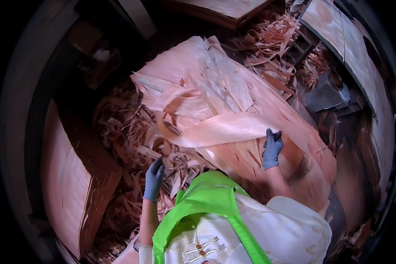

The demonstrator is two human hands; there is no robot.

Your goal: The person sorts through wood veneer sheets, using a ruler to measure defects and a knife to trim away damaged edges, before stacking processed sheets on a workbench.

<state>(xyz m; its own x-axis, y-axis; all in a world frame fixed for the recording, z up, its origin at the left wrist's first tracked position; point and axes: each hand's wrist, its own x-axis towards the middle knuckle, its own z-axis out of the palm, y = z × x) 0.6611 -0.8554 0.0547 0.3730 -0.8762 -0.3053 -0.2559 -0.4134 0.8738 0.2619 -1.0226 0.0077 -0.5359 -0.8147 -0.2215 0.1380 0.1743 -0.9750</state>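
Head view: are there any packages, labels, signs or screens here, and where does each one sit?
None visible: no package, label, sign or screen.
Only thin pinkish wood veneer sheets, curled veneer scraps and a veneer stack on the left.
The gloved right hand grips a long veneer strip; the gloved left hand is among the scraps.

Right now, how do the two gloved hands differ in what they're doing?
The right hand grips the end of a long curled veneer strip on the heap; the left hand holds nothing, hanging low over loose scraps. The right reaches higher and farther out. Both wear blue-grey gloves.
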